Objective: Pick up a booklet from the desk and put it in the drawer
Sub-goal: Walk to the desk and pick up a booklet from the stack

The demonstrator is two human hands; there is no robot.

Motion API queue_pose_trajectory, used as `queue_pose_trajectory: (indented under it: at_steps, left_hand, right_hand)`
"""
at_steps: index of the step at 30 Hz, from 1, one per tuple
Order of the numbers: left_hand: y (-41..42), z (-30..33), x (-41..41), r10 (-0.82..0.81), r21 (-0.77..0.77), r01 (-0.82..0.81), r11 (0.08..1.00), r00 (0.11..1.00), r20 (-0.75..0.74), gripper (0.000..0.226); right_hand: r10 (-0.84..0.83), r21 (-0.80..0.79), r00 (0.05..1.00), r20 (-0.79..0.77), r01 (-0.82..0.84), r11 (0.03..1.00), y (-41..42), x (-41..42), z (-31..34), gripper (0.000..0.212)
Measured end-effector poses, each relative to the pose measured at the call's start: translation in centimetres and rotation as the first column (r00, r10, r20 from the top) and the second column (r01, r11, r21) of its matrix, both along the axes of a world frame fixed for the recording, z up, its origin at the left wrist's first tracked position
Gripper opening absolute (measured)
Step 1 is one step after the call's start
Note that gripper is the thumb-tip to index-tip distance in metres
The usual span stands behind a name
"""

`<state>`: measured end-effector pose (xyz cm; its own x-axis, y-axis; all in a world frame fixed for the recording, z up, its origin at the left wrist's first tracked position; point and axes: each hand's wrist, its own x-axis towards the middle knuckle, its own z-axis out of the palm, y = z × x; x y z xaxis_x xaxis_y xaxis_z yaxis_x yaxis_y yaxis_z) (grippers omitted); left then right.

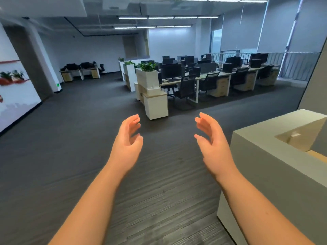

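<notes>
My left hand [127, 142] and my right hand [212, 144] are both raised in front of me over dark carpet, palms facing each other, fingers apart and holding nothing. No booklet shows in this view. Rows of desks [208, 76] with monitors and pedestal drawer units [220, 87] stand far ahead to the right, well beyond my hands.
A pale grey counter [261, 156] stands close on my right, with a lit recess behind it. A white planter cabinet [152, 89] with green plants marks the desk row's near end. Black office chairs [185, 89] line the desks. Open carpet [79, 129] stretches left toward a white wall.
</notes>
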<state>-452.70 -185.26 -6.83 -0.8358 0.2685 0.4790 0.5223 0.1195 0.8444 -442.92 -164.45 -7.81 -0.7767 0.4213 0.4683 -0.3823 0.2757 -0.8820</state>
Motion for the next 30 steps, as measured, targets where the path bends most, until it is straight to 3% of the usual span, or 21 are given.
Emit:
queue_pose_trajectory:
  at_steps: [11, 18, 24, 30]
  left_hand:
    - [14.8, 1.5, -33.8, -0.057, -0.045, 0.058, 0.997, 0.998, 0.010, 0.057]
    - [25.7, -1.3, -57.0, -0.194, -0.040, 0.194, 0.980, 0.981, 0.024, 0.054]
    - [40.5, -3.0, -73.5, -0.476, -0.081, 0.480, 0.873, 0.877, 0.070, 0.052]
    - [57.8, -3.3, -82.2, -0.674, -0.045, 0.687, 0.725, 0.722, 0.158, 0.050]
  right_hand:
    - [-0.102, -0.001, 0.995, 0.020, 0.102, 0.995, 14.8, -33.4, 0.7, 0.057]
    - [-0.237, -0.004, 0.970, 0.053, 0.237, 0.971, 24.4, -53.7, -1.6, 0.057]
    - [-0.506, -0.060, 0.859, 0.078, 0.510, 0.858, 34.9, -66.7, -3.3, 0.055]
    - [-0.711, -0.040, 0.686, 0.154, 0.723, 0.689, 45.9, -71.7, -3.8, 0.056]
